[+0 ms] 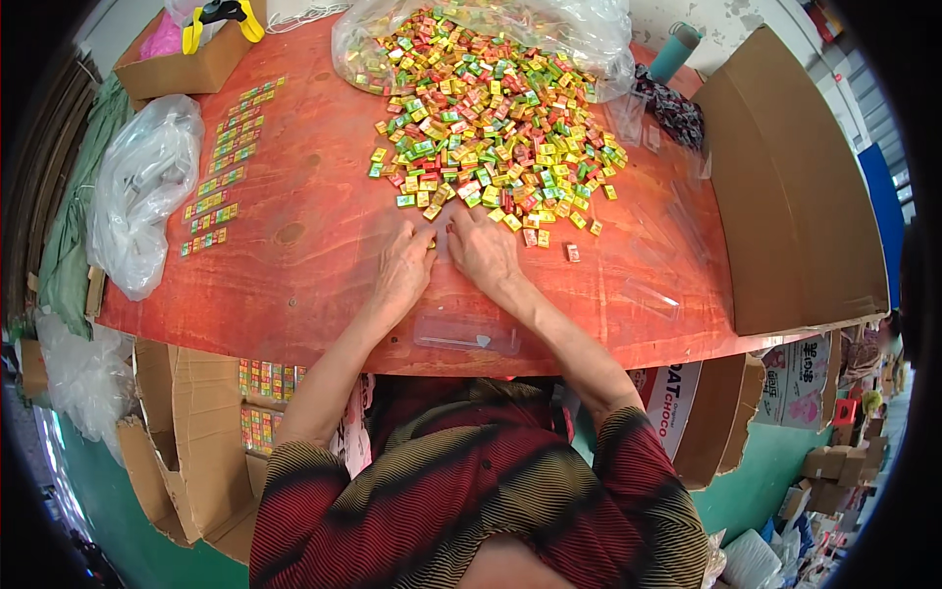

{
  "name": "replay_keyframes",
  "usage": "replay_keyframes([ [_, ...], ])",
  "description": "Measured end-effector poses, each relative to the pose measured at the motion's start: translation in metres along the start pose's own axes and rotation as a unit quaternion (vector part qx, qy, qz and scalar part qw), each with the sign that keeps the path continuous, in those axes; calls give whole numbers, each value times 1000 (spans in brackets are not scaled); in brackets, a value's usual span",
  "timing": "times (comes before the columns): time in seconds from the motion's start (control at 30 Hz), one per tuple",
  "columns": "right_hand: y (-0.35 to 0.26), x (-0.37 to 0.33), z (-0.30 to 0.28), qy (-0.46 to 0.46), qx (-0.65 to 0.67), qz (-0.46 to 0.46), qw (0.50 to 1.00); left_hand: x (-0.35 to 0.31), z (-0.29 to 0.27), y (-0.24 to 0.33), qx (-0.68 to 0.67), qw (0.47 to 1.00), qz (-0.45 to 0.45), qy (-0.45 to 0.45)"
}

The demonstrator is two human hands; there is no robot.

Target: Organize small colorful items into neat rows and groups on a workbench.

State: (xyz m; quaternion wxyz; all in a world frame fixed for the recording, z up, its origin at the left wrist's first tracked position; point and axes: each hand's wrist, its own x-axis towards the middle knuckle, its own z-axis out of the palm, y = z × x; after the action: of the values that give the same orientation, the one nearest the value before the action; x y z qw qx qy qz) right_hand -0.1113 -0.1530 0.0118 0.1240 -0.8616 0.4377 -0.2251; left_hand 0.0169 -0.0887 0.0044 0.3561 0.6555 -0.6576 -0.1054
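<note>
A large heap of tiny printed boxes [510, 128] in red, yellow and green spreads over the red table. At its near edge my left hand [405, 263] has its fingers curled, with a small yellowish box [432, 243] at the fingertips. Close beside it, my right hand [484, 253] is bent inward against the nearest boxes, its fingertips closed; what they hold is hidden. Between my forearms lies a clear plastic case [466, 336], long and shallow, near the table's front edge.
Several short rows of boxes [235, 142] line the table's left side, by a crumpled clear bag [147, 191]. Tall cardboard [795, 187] stands at right, near more clear cases [651, 298]. An open carton [211, 432] below the table holds packed boxes. A teal bottle [677, 52] stands behind.
</note>
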Motion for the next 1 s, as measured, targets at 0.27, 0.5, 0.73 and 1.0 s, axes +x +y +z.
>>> replay_keyframes([
  [0.27,34,-3,-28,-28,25,-61,997,6,-5,-12,26,999,26,-27],
  [0.5,27,-5,-27,-38,34,-58,997,17,4,-12,20,999,-7,-50],
  [0.73,33,-9,-28,-35,23,-53,998,22,8,0,-56,996,28,-67],
  [1.0,52,-3,-56,98,38,51,993,26,21,15,-24,995,23,-89],
])
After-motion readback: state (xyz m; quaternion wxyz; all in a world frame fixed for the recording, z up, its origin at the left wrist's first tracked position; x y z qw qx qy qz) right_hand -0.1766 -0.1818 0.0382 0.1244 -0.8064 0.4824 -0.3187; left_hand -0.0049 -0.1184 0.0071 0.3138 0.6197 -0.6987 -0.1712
